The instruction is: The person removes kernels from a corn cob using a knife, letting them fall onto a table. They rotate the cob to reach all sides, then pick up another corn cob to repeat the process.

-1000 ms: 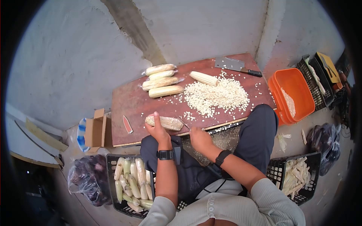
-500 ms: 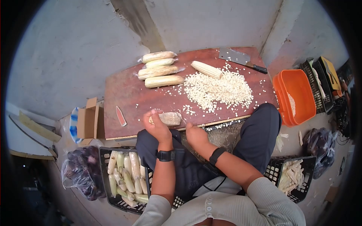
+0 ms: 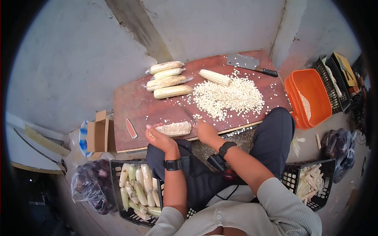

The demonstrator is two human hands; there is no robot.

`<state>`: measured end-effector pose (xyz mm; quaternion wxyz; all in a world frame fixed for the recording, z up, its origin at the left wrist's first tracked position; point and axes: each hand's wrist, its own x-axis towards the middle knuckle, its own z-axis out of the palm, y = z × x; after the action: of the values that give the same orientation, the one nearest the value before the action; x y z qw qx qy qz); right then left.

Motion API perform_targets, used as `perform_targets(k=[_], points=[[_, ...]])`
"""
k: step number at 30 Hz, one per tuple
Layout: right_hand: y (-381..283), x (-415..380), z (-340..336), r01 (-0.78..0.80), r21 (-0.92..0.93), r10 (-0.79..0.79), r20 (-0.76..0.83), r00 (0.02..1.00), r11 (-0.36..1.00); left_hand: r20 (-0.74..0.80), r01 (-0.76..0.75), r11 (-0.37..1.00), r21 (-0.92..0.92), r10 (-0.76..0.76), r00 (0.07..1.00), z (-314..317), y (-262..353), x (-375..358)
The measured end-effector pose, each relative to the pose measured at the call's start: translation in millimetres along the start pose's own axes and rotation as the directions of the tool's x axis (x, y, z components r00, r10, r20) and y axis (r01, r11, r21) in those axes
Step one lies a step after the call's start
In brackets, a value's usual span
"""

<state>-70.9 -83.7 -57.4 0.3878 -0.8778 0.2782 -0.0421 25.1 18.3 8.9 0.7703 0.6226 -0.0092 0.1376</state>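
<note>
My left hand (image 3: 160,139) is closed round the left end of a corn cob (image 3: 176,129) near the table's front edge. The cob lies sideways and looks largely stripped of kernels. My right hand (image 3: 207,133) grips a small knife (image 3: 189,114), its thin blade pointing up and left above the table. Behind the hands, a pale heap of corn kernels (image 3: 224,98) covers the middle right of the table. A whole ear of corn (image 3: 214,77) rests against the heap's upper edge. Farther left, several wrapped ears of corn (image 3: 169,81) lie in a stack of rows.
A cleaver (image 3: 243,61) lies at the table's back right, and a red blade-shaped piece (image 3: 131,128) at the left. An orange bin (image 3: 321,94) stands on the right. Crates of corn ears (image 3: 136,188) and stripped cobs (image 3: 309,183) flank my legs. A cardboard box (image 3: 96,135) sits left.
The right hand's knife now shows clearly, raised past the cob's right end. The cob's kernel-stripped side is turned more into view. The whole view has shifted slightly.
</note>
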Motion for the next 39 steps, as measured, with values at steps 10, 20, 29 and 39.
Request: perform_targets(k=[10, 20, 29, 39], points=[[-9.6, -41.2, -41.1, -0.024, 0.164, 0.046, -0.137, 0.989, 0.986, 0.368, 0.245, 0.923, -0.299, -0.125, 0.921, 6.0, -0.5, -1.7], [-67.0, -63.5, -74.1, 0.236, 0.208, -0.167, -0.303, 0.938, 0.949, 0.451, -0.044, 0.999, 0.004, 0.038, 0.892, -1.0, -12.2, -5.5], [-73.8, -71.8, -75.6, 0.265, 0.199, -0.192, -0.326, 0.926, 0.943, 0.495, -0.433, 0.895, 0.105, 0.331, 0.804, -1.4, 9.0, -18.7], [-58.2, -66.5, -73.3, 0.242, 0.157, -0.185, -0.313, 0.932, 0.957, 0.643, -0.545, 0.827, 0.139, 0.343, 0.684, 3.3, 13.6, -26.5]])
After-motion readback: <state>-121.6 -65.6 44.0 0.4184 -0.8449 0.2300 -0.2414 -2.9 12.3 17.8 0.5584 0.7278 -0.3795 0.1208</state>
